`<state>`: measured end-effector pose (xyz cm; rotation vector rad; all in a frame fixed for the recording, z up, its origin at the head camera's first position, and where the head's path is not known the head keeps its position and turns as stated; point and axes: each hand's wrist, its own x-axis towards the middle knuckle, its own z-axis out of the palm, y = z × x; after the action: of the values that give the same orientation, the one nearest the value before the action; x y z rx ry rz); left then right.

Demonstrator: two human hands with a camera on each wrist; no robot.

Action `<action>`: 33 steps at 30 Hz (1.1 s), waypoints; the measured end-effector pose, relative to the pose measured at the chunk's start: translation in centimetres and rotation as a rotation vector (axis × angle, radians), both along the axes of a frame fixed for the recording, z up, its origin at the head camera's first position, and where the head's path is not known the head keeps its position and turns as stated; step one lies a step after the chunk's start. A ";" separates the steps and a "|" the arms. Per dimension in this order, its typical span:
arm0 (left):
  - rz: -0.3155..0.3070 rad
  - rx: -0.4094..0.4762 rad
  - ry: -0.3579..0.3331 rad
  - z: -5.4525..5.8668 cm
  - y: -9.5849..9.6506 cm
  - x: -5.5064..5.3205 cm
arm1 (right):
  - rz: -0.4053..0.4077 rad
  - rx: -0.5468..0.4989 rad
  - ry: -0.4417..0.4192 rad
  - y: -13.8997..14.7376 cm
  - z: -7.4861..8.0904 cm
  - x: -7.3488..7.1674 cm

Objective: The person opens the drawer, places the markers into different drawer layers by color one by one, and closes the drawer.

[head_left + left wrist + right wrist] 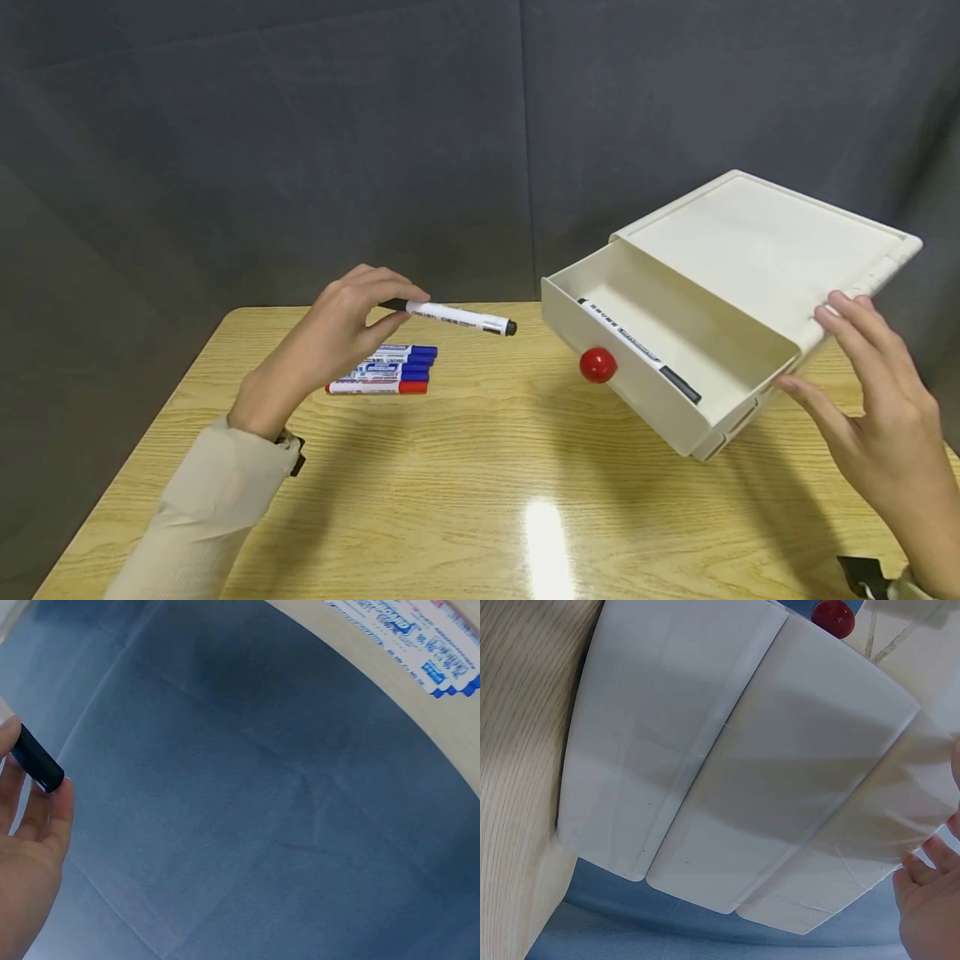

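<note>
The left hand [330,321] pinches a black-capped marker [461,317] between thumb and fingers near its one end, above the table [420,483]; its other end points toward the open drawer [637,375]. The right hand [885,408], with fingers rather extended, touches the side edge of the white box [757,242]; whether its thumb also touches, I cannot tell surely. Inside the drawer, along its front wall with a red knob [598,365], lies a second marker [622,335]. Below the left hand lie blue-capped markers [420,352] and a red-capped marker [375,387].
</note>
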<state>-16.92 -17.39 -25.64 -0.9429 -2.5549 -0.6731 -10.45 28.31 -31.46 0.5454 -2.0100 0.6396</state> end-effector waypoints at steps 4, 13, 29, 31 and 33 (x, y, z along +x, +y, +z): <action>-0.012 0.002 0.005 0.6 0.6 -0.1 | 0.004 -0.004 0.005 0.0 0.0 0.0; -0.071 0.019 0.019 1.8 2.2 -0.5 | 0.004 -0.011 0.003 -0.1 0.0 -0.1; -0.132 0.010 0.043 3.5 5.4 -1.1 | 0.004 -0.013 0.001 -0.1 -0.1 -0.2; -0.135 -0.001 0.037 3.7 5.9 -1.1 | 0.003 -0.013 0.000 -0.1 0.0 -0.2; -0.141 -0.013 0.034 3.8 6.4 -1.2 | 0.003 -0.012 0.000 -0.2 0.0 -0.1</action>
<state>-18.12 -10.95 -21.82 -1.1375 -2.4830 -0.6741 -10.56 28.15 -31.45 0.5413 -2.0043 0.6536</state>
